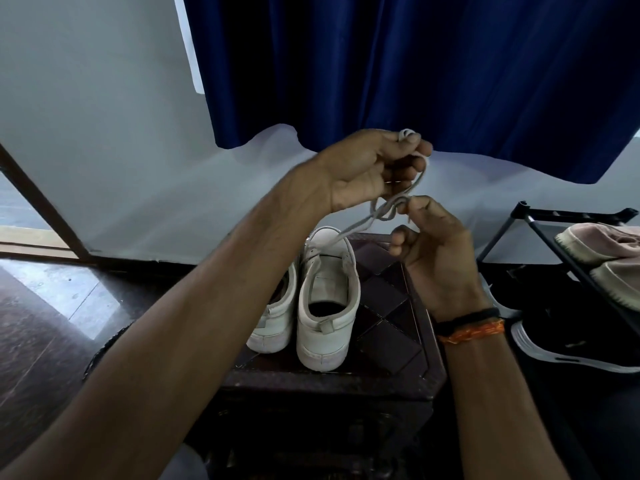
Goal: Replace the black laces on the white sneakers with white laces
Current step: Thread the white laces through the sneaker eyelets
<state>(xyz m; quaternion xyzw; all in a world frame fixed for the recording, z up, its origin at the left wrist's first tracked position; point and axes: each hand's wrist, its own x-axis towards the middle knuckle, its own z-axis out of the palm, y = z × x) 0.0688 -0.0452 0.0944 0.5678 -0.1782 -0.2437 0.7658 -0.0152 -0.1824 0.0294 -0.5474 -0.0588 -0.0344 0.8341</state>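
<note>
**No readable text**

No word, brand mark, number or sign can be read anywhere in this view. The white sneakers (pixel 311 306) show plain heels and tongues with no legible mark. The shoes on the rack (pixel 602 251) at the right are too blurred to show any label. The blue curtain (pixel 415 64) and the wall carry no writing.

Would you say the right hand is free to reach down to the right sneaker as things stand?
Probably not at once. The right hand pinches the white lace, which the left hand also holds up. The path down to the right sneaker looks unobstructed, but it would have to let go first.
</note>
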